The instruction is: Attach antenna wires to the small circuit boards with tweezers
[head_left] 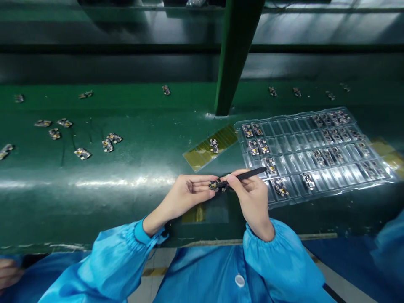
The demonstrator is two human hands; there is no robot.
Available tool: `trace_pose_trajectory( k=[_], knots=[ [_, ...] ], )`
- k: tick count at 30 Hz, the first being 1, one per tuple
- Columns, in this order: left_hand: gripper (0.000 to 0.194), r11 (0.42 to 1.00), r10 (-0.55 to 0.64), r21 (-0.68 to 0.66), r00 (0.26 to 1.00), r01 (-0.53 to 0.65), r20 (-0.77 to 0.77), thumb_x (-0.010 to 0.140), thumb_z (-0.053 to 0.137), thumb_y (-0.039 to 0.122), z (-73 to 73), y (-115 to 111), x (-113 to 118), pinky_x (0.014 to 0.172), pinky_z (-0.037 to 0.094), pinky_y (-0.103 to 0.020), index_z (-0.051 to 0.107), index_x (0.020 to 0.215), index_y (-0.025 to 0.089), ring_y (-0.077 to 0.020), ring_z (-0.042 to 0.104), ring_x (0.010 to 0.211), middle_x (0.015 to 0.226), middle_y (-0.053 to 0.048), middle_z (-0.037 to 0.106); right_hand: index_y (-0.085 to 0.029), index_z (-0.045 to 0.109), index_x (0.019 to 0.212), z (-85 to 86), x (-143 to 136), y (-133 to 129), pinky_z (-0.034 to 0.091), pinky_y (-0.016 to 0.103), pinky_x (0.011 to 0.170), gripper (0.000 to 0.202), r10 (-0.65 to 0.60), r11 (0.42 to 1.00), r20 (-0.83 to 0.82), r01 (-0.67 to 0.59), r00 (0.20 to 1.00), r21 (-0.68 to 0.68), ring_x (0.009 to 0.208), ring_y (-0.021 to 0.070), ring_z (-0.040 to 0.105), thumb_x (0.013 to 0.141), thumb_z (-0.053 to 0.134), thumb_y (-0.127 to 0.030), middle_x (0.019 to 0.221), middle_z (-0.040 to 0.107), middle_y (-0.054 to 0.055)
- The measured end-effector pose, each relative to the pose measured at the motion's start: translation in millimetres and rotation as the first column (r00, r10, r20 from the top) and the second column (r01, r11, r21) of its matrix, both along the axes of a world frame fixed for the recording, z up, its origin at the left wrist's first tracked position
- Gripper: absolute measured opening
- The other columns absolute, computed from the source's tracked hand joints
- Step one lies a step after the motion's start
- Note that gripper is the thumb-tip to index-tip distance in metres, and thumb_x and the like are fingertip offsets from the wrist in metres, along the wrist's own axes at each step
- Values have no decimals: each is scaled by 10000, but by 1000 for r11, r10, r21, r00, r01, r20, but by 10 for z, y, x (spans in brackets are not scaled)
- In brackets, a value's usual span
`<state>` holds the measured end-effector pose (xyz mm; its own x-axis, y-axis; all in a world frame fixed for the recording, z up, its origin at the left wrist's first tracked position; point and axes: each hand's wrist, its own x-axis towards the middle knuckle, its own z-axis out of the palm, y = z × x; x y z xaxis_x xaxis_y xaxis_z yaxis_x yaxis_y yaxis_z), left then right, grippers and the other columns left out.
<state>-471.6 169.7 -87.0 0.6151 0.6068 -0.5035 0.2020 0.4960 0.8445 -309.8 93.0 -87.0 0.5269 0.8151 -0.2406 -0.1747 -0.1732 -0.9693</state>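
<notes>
Between the thumb and fingers of my left hand [186, 193] is a small circuit board [215, 185], held over the front of the green bench. My right hand [251, 195] grips black tweezers [249, 174], whose tip end meets the board. Just beyond my hands lies a strip of amber tape pieces [198, 158] on a clear backing, with one circuit board [214, 146] resting on it. Another amber tape sheet [199, 213] is below my hands, partly covered. What the tweezer tips touch is too small to make out.
A clear plastic tray [296, 143] with several boards in its slots stands to the right. Several loose boards [82, 153] lie at the left, others along the back. A green post [235, 59] rises behind the tape. Another person's hand [9, 271] shows at lower left.
</notes>
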Motion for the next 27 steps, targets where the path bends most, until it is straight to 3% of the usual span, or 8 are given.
trace_pose_trajectory(
  k=[7,21,27],
  knots=[
    [418,1000,6,11,1000,-6,5,757,806,220,12,1,5,871,624,-323,732,1159,129,-231,770,891,958,-90,797,-194,679,803,14,-16,8,573,264,653,192,-7,1000,34,7,999,-9,703,175,720,772,786,-351,743,749,30],
    [396,1000,15,22,1000,-15,1,753,814,229,31,12,-3,862,626,-308,745,1133,141,-229,769,900,959,-80,798,-192,678,789,22,-41,-9,583,255,626,199,-28,1000,85,28,996,-4,683,175,723,772,782,-360,720,740,27],
    [301,994,100,48,995,-99,-19,758,819,271,10,-11,-5,790,634,-268,779,1034,157,-195,772,801,894,-69,803,-200,680,818,19,-106,-47,608,267,659,147,-26,999,121,22,992,36,739,186,746,809,763,-322,781,754,31]
  ],
)
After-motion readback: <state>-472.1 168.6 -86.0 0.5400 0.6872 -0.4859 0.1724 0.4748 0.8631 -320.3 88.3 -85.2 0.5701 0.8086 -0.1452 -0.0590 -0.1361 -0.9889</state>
